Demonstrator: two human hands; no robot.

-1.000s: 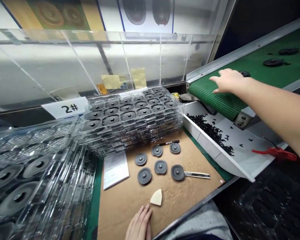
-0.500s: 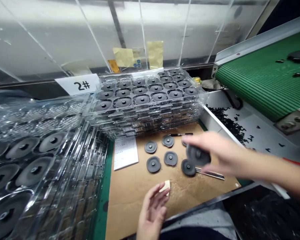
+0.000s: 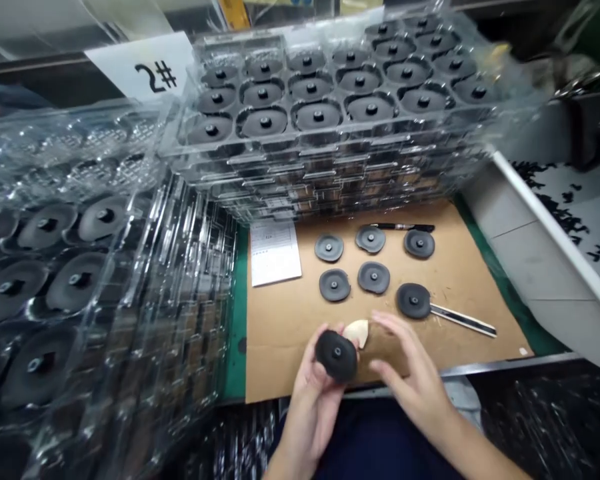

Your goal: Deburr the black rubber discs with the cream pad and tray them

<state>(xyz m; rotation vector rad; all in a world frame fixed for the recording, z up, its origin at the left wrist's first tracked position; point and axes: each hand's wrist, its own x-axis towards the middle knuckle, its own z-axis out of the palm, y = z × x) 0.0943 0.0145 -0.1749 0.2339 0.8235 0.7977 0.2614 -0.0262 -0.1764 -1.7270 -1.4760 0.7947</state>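
Observation:
My left hand (image 3: 313,393) grips a dark grey rounded disc (image 3: 336,355) with a small raised hub at its centre, near the front edge of the cardboard. A cream-coloured piece (image 3: 359,332) shows just beyond the disc by the left fingertips; whether it is held, I cannot tell. Just right of the disc, my right hand (image 3: 410,373) has its fingers apart and holds nothing. Several similar discs lie on the cardboard (image 3: 290,333) ahead, among them one disc (image 3: 413,301) against the end of a narrow black-and-white strip (image 3: 465,320).
Behind the cardboard stands a stack of clear trays (image 3: 330,150) filled with discs. Another tray stack (image 3: 145,300) rises on the left. A printed paper (image 3: 275,257) and a black pen (image 3: 405,227) lie ahead. At right runs a white raised edge (image 3: 560,247), small black bits beyond it.
The disc that my right hand carried is now in my left hand. My right hand has come in beside it and opened. The view has tilted down, and the green conveyor is out of sight.

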